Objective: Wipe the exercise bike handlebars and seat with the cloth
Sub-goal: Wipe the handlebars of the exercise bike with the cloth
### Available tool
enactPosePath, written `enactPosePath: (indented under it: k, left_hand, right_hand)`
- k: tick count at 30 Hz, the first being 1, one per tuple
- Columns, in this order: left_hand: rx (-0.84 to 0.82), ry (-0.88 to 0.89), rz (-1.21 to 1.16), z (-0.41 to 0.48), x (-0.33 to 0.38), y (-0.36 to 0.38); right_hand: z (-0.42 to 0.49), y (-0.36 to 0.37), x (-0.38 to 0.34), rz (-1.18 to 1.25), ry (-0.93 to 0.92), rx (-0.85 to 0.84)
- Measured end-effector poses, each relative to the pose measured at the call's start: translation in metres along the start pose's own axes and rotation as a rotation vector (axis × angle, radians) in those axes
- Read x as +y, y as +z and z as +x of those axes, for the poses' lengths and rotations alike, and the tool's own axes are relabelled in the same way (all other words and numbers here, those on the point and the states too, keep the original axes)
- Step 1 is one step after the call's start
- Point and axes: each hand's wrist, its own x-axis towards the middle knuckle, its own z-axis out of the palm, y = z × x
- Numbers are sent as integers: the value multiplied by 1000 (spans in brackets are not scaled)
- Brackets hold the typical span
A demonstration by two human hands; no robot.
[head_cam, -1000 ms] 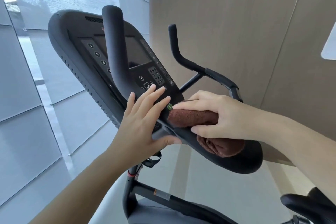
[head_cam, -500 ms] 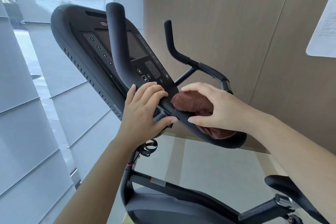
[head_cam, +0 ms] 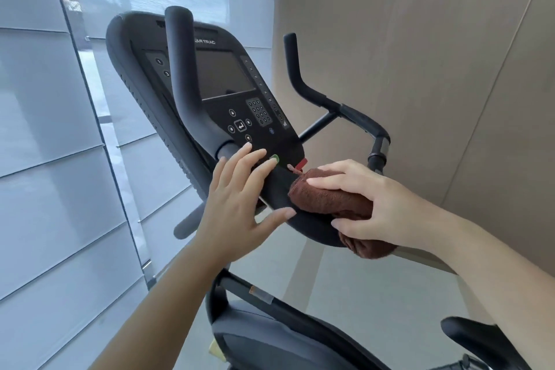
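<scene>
Right hand (head_cam: 387, 207), fingers closed on brown cloth (head_cam: 330, 200) over handlebar (head_cam: 309, 228); left hand (head_cam: 237, 204) open beside console (head_cam: 240, 117); we risk pressing buttons.

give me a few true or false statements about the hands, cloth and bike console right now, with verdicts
1. The right hand presses a brown cloth onto the black handlebar. True.
2. The left hand holds the cloth. False: it lies open on the bar beside the cloth, fingers spread.
3. The console screen is dark. True.
4. The cloth is draped over the upright grip at the far side. False: that grip is bare; the cloth sits on the near curved bar.
5. The cloth is white. False: it is brown.
</scene>
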Motion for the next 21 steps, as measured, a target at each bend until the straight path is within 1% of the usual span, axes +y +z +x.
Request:
enactPosePath:
  k: [2,4,7,9,11,13,15,17,18,19,21]
  left_hand:
    - [-19,-8,14,-2,21,7]
    - [-28,-46,38,-1,37,10]
    - [-56,-38,131,5,56,14]
    - [-76,-30,176,7,70,18]
    - [-77,-38,209,7,81,24]
    - [-73,-54,248,7,91,29]
    - [-65,-67,296,6,98,34]
    - [-46,-74,327,5,102,37]
    - [-29,-72,332,4,103,39]
    - [-6,-66,335,4,103,40]
    - [48,-61,346,4,103,43]
  right_hand:
    - [-16,-6,14,-46,-28,0]
    - [-30,-9,30,-84,-69,56]
    - [-46,-16,58,-66,-116,93]
    - [-49,-23,77,-53,-100,101]
    - [-46,-30,93,-19,-76,165]
    - [-36,-35,102,32,-91,269]
    - [-21,-36,105,0,-89,322]
    - [-6,-31,105,-109,-60,271]
    - [-1,-25,103,-124,-48,230]
    - [1,-20,101,-99,-53,207]
    - [1,-12,98,20,-98,218]
